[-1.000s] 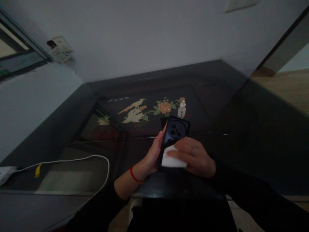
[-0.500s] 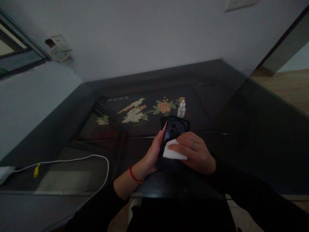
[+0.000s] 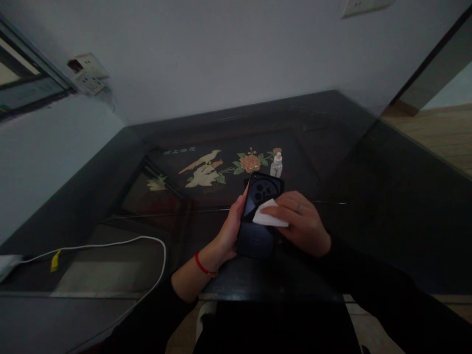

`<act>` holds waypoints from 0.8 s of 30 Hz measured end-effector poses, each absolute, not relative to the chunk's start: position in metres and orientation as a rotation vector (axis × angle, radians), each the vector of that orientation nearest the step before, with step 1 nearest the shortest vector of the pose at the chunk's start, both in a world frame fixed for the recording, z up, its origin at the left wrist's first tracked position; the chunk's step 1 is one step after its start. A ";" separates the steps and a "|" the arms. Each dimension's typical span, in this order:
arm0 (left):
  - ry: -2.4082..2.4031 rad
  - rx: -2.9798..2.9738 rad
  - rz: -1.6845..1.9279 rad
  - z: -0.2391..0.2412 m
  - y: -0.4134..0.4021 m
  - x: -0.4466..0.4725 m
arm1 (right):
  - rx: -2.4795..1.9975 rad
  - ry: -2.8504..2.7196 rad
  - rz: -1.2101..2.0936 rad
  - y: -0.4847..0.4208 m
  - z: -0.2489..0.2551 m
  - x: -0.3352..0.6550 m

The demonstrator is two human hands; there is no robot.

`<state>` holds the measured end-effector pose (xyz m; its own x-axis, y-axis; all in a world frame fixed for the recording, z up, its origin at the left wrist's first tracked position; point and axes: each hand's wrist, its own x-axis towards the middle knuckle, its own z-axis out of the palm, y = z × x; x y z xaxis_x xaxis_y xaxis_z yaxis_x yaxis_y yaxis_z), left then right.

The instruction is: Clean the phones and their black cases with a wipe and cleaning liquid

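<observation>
A dark smartphone (image 3: 256, 241), its round camera bump at the far end, is held tilted above the table by my left hand (image 3: 230, 228), which grips its left edge. The fingers under the phone are hidden. My right hand (image 3: 300, 221), with a ring on one finger, pinches a folded white wipe (image 3: 269, 215) against the back of the phone, just below the cameras. Behind the phone stands a small clear dropper bottle (image 3: 276, 167) with a white top. A dark flat edge shows just behind the phone's far left corner; what it belongs to I cannot tell.
The glossy black table (image 3: 354, 162) carries an inlaid picture of birds and a flower (image 3: 250, 162). A white cable (image 3: 121, 242) with a yellow tag (image 3: 55, 260) runs across the left side. Wall sockets (image 3: 89, 73) are at the far left.
The wipe and my right hand have moved a little up and to the right over the phone's back. My left hand and the phone have shifted slightly left and away from me.
</observation>
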<state>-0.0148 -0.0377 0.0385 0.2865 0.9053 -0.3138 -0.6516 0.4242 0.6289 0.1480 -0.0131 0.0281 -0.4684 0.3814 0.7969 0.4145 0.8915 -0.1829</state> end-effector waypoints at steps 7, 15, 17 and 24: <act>0.736 0.407 1.108 0.041 -0.036 -0.015 | -0.222 -2.220 0.061 -0.027 0.032 0.139; 0.717 0.411 1.004 0.042 -0.039 -0.017 | -0.623 -2.090 -0.009 -0.012 0.028 0.151; 0.714 0.409 0.956 0.040 -0.040 -0.019 | -0.692 -2.068 -0.025 -0.008 0.027 0.154; 0.718 0.496 1.157 0.038 -0.030 -0.018 | -0.134 -2.323 0.113 -0.030 0.032 0.139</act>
